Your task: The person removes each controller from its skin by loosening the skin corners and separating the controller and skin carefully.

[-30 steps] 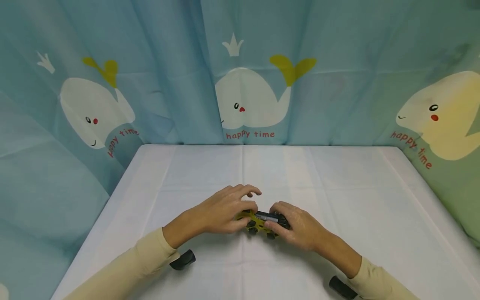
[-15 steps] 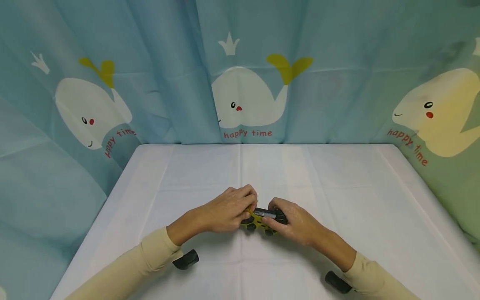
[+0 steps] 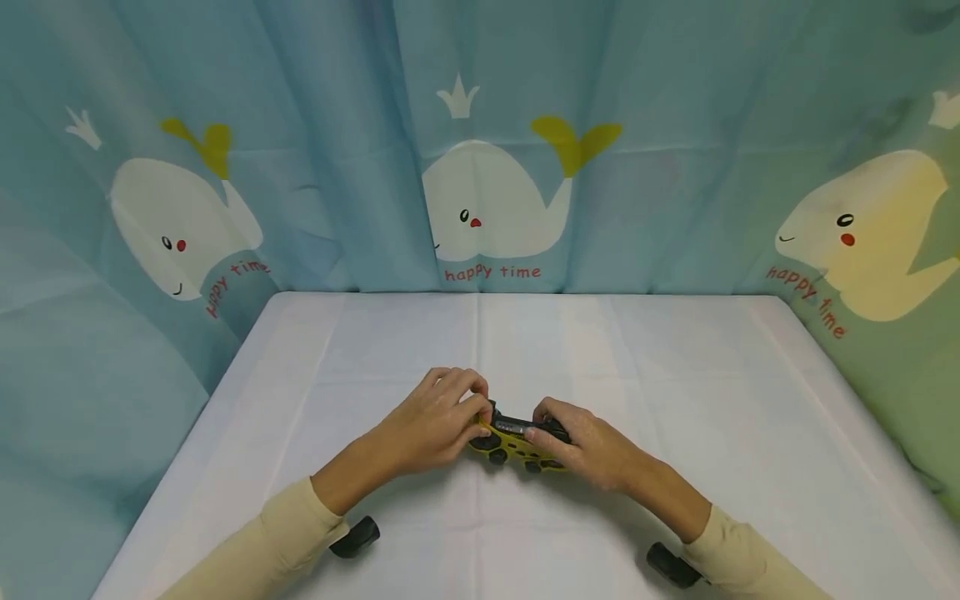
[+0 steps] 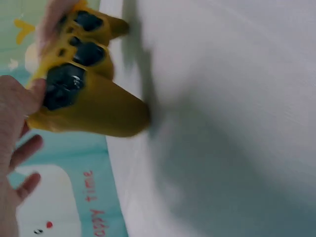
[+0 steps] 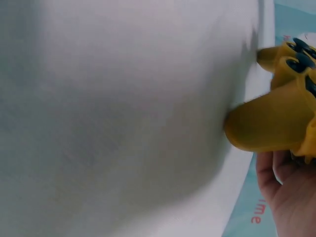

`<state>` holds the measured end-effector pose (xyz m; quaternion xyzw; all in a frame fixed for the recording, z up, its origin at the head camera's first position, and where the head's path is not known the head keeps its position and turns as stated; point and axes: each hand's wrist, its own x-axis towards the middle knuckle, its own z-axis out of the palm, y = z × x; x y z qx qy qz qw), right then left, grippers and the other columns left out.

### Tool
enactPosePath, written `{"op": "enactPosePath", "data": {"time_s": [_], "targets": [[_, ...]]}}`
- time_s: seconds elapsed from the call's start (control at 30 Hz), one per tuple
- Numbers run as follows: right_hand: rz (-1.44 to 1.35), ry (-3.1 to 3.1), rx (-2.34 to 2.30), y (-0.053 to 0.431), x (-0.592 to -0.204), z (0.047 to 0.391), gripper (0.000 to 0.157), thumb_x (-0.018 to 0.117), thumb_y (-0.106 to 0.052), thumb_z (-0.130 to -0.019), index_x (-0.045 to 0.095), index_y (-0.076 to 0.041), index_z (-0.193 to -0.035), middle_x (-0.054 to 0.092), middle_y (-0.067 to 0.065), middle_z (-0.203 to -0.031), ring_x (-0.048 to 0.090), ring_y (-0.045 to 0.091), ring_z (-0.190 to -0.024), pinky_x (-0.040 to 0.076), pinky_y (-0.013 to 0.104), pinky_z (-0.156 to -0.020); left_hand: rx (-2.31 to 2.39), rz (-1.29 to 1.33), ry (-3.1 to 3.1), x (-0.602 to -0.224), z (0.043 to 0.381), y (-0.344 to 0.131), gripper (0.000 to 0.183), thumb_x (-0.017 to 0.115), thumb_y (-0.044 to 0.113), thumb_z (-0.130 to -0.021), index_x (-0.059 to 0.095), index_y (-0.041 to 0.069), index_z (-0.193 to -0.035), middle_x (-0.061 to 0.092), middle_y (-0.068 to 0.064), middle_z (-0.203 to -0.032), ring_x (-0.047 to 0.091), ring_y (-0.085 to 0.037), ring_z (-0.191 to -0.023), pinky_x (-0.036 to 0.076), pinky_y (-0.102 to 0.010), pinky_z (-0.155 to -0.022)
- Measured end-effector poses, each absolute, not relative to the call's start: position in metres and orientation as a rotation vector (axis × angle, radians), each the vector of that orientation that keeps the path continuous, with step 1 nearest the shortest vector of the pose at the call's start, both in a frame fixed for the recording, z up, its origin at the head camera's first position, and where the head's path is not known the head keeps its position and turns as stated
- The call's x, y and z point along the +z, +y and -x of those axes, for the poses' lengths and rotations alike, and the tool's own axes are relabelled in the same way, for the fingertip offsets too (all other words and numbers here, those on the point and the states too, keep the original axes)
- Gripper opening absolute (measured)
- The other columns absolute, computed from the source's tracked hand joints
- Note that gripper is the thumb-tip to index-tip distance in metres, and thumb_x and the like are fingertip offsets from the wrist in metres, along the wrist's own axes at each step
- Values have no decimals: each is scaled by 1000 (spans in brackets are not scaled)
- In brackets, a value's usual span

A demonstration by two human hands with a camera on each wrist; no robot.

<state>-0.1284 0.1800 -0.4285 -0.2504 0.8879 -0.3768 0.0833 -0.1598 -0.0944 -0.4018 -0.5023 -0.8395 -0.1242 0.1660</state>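
A game controller (image 3: 517,448) with a yellow cover and black sticks and pad is between both hands near the middle of the table. Its grips meet the tabletop. In the head view, a black part of its body (image 3: 512,425) shows along the far edge behind the yellow. My left hand (image 3: 435,425) pinches the cover's edge at the controller's left end. In the left wrist view, the thumb (image 4: 35,96) lies beside the black directional pad (image 4: 64,85). At the other end, my right hand (image 3: 592,442) holds the controller, thumb in front and fingers behind.
A white cloth covers the table (image 3: 675,375). Blue-green curtains (image 3: 337,167) printed with whales hang around its back and sides. A black wrist device (image 3: 356,537) sits under the left sleeve, another black device (image 3: 671,564) under the right.
My left fingers, partly spread before, have curled onto the cover's edge and drawn slightly left. More of the black body shows at the left end. The right hand has barely moved.
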Motion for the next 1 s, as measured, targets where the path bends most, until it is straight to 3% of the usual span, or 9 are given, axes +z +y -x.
{"op": "enactPosePath", "data": {"time_s": [0.13, 0.37, 0.57, 0.77, 0.9, 1.0], "targets": [[759, 2601, -1138, 179, -426, 131, 24, 51, -43, -107, 58, -21, -110, 62, -8, -96, 59, 13, -80, 51, 33, -66, -434, 1381, -2351, -410, 160, -103, 21, 81, 27, -90, 63, 17, -95, 54, -1, -111, 53, -20, -97, 48, -38, -86], [757, 2603, -1130, 182, -427, 130, 21, 51, -42, -107, 58, -22, -108, 61, -9, -94, 58, 12, -80, 50, 33, -67, -718, 1331, -2370, -419, 156, -113, 20, 84, 22, -87, 65, 19, -90, 54, 4, -110, 55, -15, -98, 50, -33, -76], [762, 2619, -1075, 186, -423, 128, 23, 48, -45, -107, 57, -25, -111, 60, -10, -98, 57, 12, -83, 49, 35, -72, -1012, 1254, -2468, -429, 154, -121, 19, 83, 19, -88, 65, 23, -89, 55, 11, -108, 55, -12, -101, 51, -34, -79], [778, 2613, -1081, 188, -422, 130, 22, 48, -42, -108, 58, -22, -110, 59, -8, -96, 56, 13, -82, 48, 35, -71, -1308, 1204, -2648, -441, 156, -129, 16, 80, 19, -91, 66, 26, -90, 58, 15, -102, 58, -16, -91, 50, -37, -76], [788, 2605, -1105, 188, -425, 131, 22, 49, -41, -108, 57, -20, -110, 59, -7, -96, 56, 13, -83, 48, 35, -72, -1651, 1188, -2733, -443, 160, -133, 3, 74, 19, -96, 71, 19, -96, 61, 5, -108, 60, -18, -98, 51, -37, -84], [784, 2588, -1125, 187, -426, 131, 23, 50, -40, -108, 56, -19, -110, 59, -6, -96, 57, 13, -82, 49, 34, -70, -1913, 1188, -2733, -441, 159, -138, 10, 68, 16, -100, 71, 9, -107, 58, -5, -119, 58, -23, -108, 51, -38, -91]]}}
